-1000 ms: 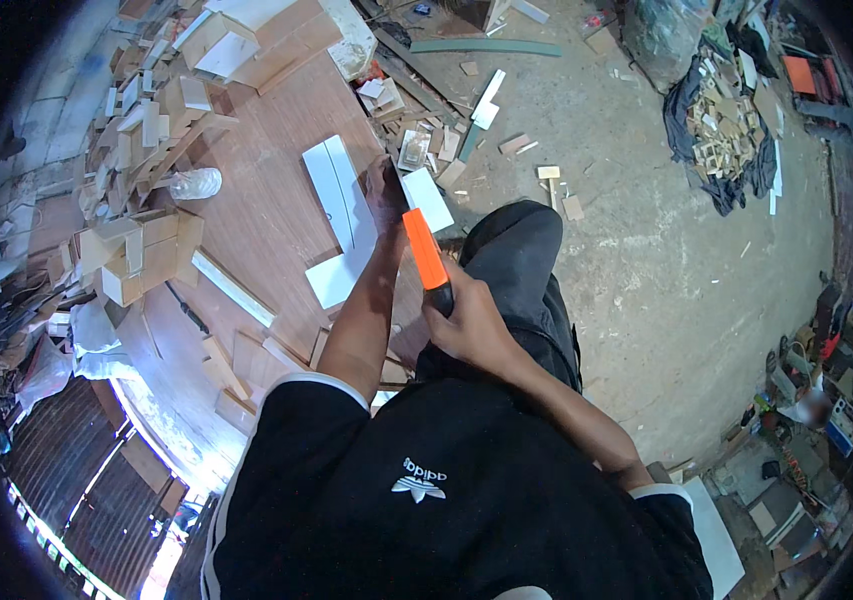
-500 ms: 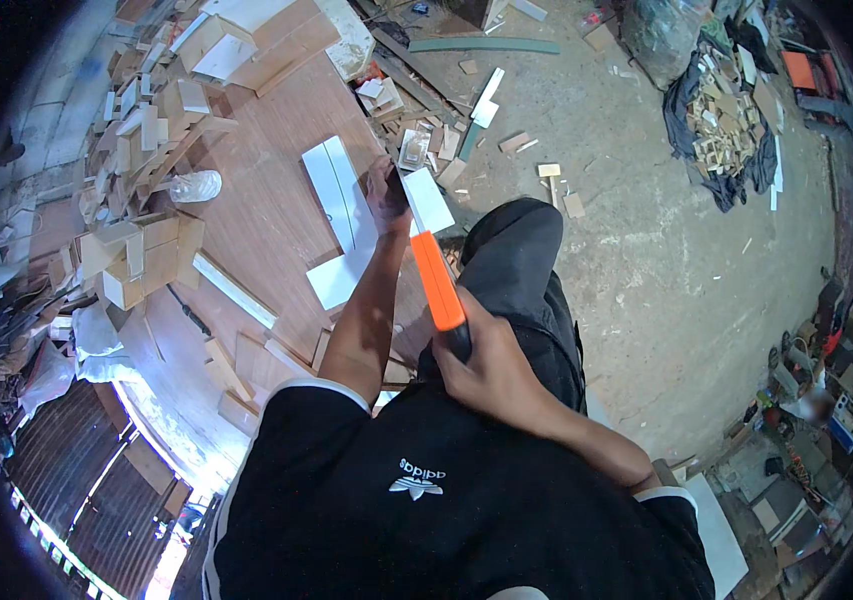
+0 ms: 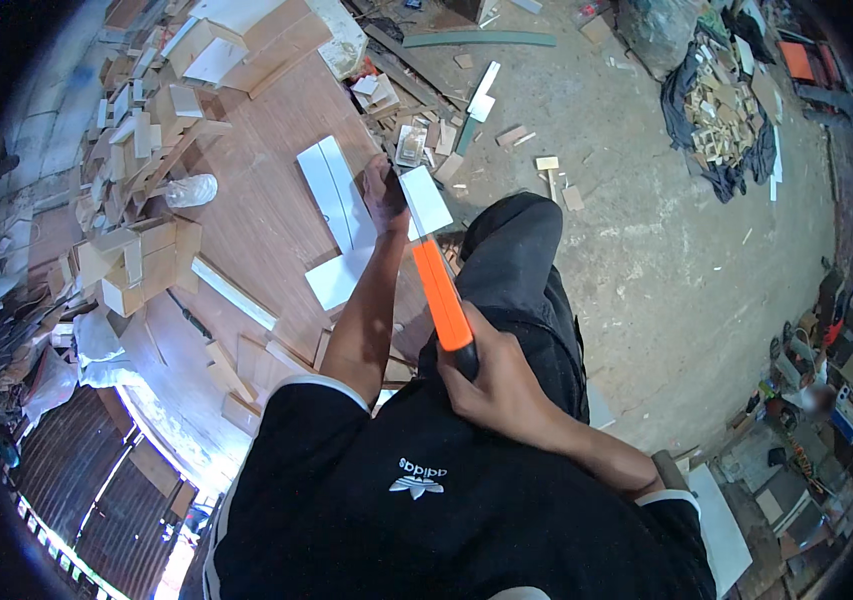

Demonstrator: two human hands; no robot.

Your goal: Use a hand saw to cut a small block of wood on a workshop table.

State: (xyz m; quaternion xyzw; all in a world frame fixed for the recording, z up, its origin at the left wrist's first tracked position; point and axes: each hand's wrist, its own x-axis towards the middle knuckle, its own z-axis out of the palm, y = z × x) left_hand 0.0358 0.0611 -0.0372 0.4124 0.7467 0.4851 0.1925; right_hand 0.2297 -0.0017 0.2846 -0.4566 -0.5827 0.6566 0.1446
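My right hand [image 3: 501,375] is closed around the dark grip of a hand saw [image 3: 442,295] with an orange handle. The saw's thin blade runs away from me, along the left side of a white board [image 3: 427,198]. My left hand [image 3: 383,195] is at that board beside the blade, its fingers bent and appearing to grip it; the fingertips are partly hidden. Another white piece [image 3: 339,280] shows left of my left forearm, and I cannot tell whether it belongs to the same board. A long white panel [image 3: 331,190] with a dark line along it lies left of my hand.
The brown wooden work surface [image 3: 256,150] carries wooden boxes [image 3: 151,255], a clear plastic cup [image 3: 192,190] and white-edged strips [image 3: 234,290]. On the concrete floor lie offcuts, a mallet-shaped wooden piece [image 3: 547,168] and a black sack of scraps [image 3: 724,120].
My right hand has drawn the saw slightly back toward my body. My left hand stays at the board.
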